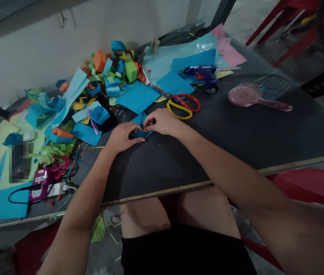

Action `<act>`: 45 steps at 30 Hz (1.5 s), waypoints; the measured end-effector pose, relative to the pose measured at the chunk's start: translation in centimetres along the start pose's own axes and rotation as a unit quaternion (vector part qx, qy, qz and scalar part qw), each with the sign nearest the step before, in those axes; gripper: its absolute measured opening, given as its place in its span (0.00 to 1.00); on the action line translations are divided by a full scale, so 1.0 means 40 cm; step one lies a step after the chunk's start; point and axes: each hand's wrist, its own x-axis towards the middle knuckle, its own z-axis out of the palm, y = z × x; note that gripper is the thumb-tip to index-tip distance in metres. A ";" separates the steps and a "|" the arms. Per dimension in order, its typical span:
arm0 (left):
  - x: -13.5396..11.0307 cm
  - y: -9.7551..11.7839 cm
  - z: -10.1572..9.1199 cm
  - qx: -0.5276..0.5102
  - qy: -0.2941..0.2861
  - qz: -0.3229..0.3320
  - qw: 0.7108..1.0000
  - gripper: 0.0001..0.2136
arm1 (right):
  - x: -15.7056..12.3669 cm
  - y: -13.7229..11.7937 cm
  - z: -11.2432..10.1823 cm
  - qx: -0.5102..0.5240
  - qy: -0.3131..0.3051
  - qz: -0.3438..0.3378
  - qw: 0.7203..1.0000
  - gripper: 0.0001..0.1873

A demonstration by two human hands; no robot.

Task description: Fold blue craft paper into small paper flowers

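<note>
A small folded piece of blue paper (141,133) lies at the middle of the dark table, partly hidden under my fingers. My left hand (124,136) curls over its left side, with the thumb and forefinger on the paper. From the right, my right hand (159,121) pinches the paper's upper edge. Just beyond the right hand rest scissors (183,106) with one red and one yellow handle. A flat blue sheet (138,97) lies behind both hands.
Colourful folded paper pieces (100,61) pile up against the wall. A blue glue gun (200,72) and a pink hairbrush (243,95) lie to the right. At the left are a purple power strip (42,183) with a cable and a blurred-out dark object (19,161).
</note>
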 end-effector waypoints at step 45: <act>-0.002 0.038 -0.012 0.037 -0.032 -0.096 0.994 0.18 | 0.031 0.152 -0.028 -0.118 0.034 0.105 0.987 0.71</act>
